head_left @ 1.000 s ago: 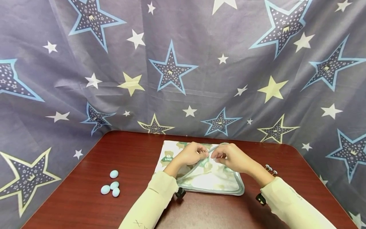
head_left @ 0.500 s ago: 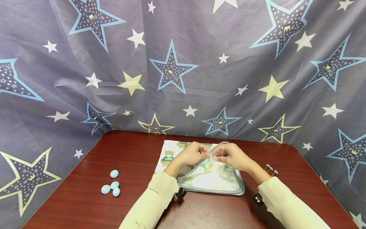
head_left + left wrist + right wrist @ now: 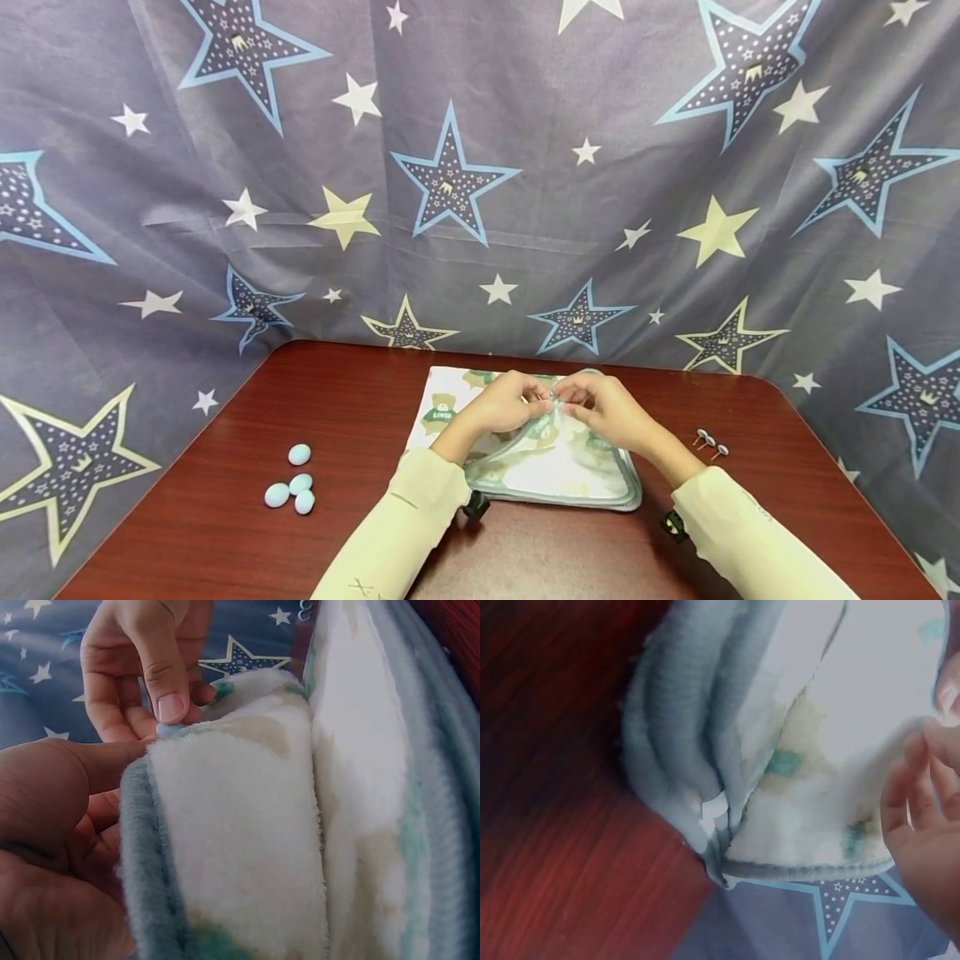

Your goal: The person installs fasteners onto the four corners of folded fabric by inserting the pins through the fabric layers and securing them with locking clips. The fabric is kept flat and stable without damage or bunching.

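Blanket (image 3: 555, 473) 1 | hands (image 3: 498, 403) 2 | blue pieces (image 3: 169, 730) 5, 1 pinched | pins (image 3: 711, 442) 3

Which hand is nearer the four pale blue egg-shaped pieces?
Left. The left hand is at the edge of the folded blanket, to the right of the egg-shaped pieces; the right hand is at that edge too, but farther right of them.

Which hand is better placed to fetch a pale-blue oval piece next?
Probably the left hand: it is nearer the four loose pale-blue oval pieces than the right hand. Both, though, are busy at the white plush blanket.
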The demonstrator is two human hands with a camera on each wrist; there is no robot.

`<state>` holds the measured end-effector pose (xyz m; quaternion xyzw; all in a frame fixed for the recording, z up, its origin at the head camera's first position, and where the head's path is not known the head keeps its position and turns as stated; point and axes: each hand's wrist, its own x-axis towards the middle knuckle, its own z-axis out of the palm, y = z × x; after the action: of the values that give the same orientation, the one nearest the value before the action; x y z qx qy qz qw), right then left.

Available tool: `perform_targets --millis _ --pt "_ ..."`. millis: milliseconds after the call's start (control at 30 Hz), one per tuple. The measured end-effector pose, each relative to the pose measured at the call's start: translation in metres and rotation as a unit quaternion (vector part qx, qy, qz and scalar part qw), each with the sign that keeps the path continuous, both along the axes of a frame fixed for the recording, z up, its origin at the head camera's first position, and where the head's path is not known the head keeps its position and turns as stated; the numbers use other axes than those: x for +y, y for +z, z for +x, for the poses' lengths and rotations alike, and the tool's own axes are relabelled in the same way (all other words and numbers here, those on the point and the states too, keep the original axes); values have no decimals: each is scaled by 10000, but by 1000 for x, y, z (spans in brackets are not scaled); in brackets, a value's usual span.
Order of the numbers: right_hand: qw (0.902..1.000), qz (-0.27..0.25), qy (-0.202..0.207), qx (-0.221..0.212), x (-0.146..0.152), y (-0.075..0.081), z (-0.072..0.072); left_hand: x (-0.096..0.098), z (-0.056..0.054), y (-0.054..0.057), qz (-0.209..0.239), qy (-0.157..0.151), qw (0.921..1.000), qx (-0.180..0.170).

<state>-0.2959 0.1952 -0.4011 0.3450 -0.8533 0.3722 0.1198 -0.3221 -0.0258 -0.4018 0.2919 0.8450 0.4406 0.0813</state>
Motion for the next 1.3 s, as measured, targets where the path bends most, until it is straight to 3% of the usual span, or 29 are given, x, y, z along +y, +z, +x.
perform_targets --millis 133,467,633,900,1300 --pt "9978 292 101 591 -3 1 1 0 0 1 11 -44 10000 29" --pt "9872 690 7 1438 -7 2 4 0 0 1 31 -146 9998 101" --pt "9813 1042 -352 1580 -8 2 6 -1 2 2 75 -163 9998 24" --pt "9609 1604 -935 2053 -4 1 5 -2 2 4 24 -222 9997 57" --pt "9643 1687 -846 1860 3 1 5 0 3 4 -28 -268 9995 160"
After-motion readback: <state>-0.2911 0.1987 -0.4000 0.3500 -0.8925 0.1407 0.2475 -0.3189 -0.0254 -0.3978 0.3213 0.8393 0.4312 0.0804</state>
